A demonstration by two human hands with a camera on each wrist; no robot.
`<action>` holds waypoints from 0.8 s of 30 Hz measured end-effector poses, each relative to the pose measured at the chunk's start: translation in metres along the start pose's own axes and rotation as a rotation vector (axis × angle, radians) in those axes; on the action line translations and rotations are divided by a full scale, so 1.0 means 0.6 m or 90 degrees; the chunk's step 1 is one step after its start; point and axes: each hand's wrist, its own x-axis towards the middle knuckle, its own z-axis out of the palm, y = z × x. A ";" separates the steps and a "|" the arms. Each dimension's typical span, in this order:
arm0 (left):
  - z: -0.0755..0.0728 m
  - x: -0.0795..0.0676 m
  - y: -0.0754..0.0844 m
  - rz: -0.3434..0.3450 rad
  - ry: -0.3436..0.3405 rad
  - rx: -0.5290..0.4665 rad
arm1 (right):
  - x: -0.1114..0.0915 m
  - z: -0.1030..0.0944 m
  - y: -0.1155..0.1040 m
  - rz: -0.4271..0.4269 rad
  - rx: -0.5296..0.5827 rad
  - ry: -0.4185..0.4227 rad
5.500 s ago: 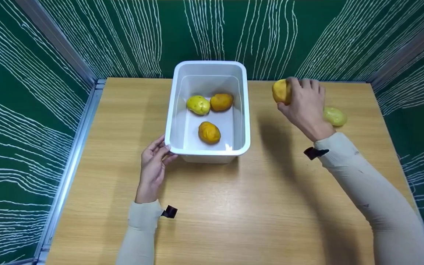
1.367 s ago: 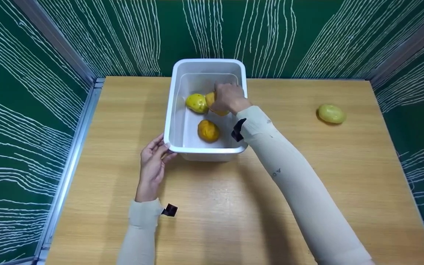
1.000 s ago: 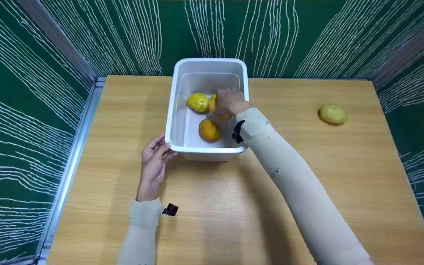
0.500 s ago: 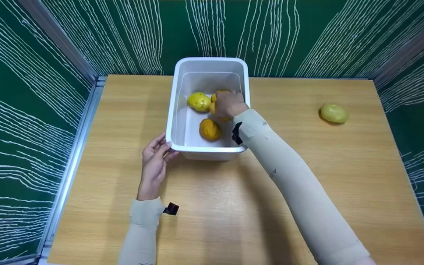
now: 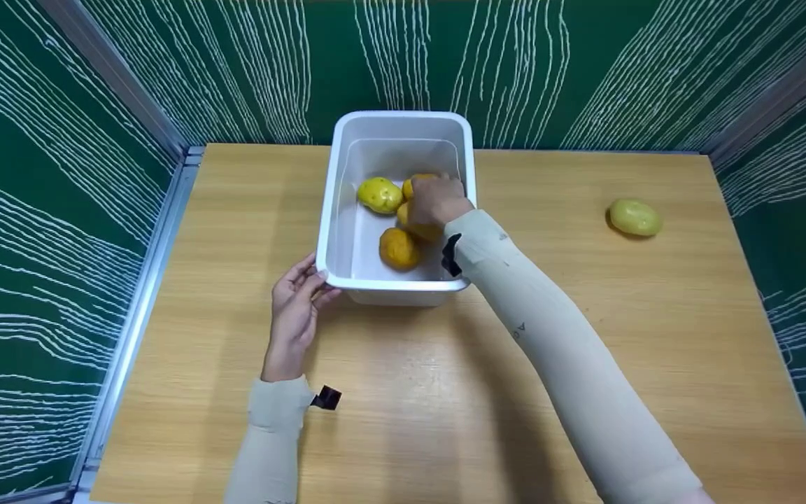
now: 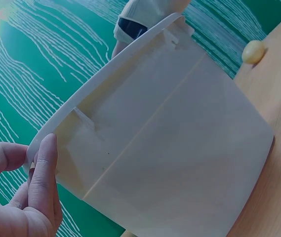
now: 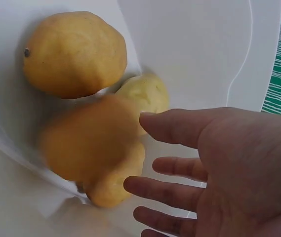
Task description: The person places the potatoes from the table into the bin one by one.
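A white plastic tub (image 5: pixel 389 285) stands on the table. My left hand (image 5: pixel 291 315) pinches its near left corner rim, thumb on top and fingers beneath. Inside the tub lie a yellow, dark-spotted fruit (image 5: pixel 378 194), an orange-yellow mango (image 5: pixel 399 249) at the front and another mango (image 5: pixel 413 183) behind, partly covered. My right hand (image 5: pixel 438 198) is inside the tub. In the right wrist view its fingers (image 7: pixel 165 192) are spread and hold nothing. A blurred mango (image 7: pixel 91 136) is just off the fingertips, over the other fruit.
A pale green, oval fruit (image 5: pixel 634 217) lies on the wooden table (image 5: pixel 550 392), well right of the tub. Green panels (image 5: pixel 599 42) with white wavy lines stand behind and along both sides.
My right hand has carried a mango from over the table's right side leftward into the tub and let it go. The left hand stays at the rim.
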 end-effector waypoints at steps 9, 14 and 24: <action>0.000 -0.001 0.000 0.001 0.005 -0.010 | -0.013 -0.011 -0.007 0.000 0.032 0.001; 0.003 -0.002 -0.002 -0.005 0.006 -0.011 | -0.034 -0.032 -0.010 -0.023 0.019 0.039; 0.002 -0.002 -0.001 -0.006 0.012 -0.014 | -0.074 -0.069 0.007 -0.040 0.097 0.126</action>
